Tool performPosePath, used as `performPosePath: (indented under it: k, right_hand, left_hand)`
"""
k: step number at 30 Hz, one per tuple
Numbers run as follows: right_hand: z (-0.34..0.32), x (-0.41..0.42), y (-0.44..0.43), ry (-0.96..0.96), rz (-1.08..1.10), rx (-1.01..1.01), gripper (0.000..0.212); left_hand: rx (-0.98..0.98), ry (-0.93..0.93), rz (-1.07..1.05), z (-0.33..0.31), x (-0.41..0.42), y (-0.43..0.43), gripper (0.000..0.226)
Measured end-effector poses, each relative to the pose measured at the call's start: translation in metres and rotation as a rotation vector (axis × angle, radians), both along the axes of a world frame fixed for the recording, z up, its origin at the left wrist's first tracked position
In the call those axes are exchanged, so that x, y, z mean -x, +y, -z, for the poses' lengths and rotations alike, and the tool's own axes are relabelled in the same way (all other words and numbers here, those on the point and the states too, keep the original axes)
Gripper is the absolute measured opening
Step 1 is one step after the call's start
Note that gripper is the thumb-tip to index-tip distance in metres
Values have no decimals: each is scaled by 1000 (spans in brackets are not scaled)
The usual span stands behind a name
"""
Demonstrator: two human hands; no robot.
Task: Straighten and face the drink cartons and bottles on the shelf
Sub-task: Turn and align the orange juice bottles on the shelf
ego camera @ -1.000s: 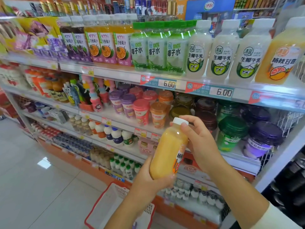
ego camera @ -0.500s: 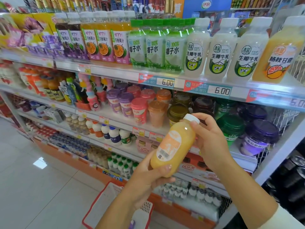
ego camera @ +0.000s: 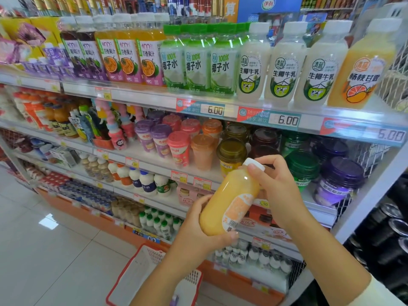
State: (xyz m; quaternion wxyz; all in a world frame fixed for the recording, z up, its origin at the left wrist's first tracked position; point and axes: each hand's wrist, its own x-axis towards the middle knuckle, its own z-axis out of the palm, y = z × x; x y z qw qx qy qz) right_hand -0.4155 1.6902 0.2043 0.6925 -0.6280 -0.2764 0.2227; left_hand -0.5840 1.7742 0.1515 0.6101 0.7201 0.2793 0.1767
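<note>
An orange juice bottle (ego camera: 229, 199) with a white cap is held tilted in front of the lower shelves, cap up and to the right, barcode side of its label showing. My left hand (ego camera: 198, 235) cups its base from below. My right hand (ego camera: 278, 191) grips its neck and cap. On the top shelf (ego camera: 242, 107) stand rows of upright bottles: purple and orange juices, green coconut water (ego camera: 196, 62), white coconut milk (ego camera: 284, 67), and one matching orange bottle (ego camera: 362, 67) at the right end, label facing out.
The shelf below holds lidded cups (ego camera: 178, 149) and jars (ego camera: 340, 182); lower shelves carry small bottles. A red and white basket (ego camera: 141, 272) sits on the tiled floor under my left arm. A wire mesh panel (ego camera: 393, 80) closes the shelves' right end.
The bottle has been turned in my hands, so its label now shows the barcode side, and it tilts further to the right. Both hands kept their hold.
</note>
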Motion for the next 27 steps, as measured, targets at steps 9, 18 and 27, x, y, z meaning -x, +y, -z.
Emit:
performPosePath:
  k: [9,18,27]
  right_hand:
    - [-2,-6,-11,36,-84,-49,19]
    - [-15,-10,-20,30,37,-30,20]
    - [-25,-23,-43,150,-65,-174,34]
  left_hand:
    - [147,-100,50,3,-6,-3,70]
    - [-176,-24,-15,-6,-14,-20,75]
    - [141,-38,296,-30,-34,-13,55]
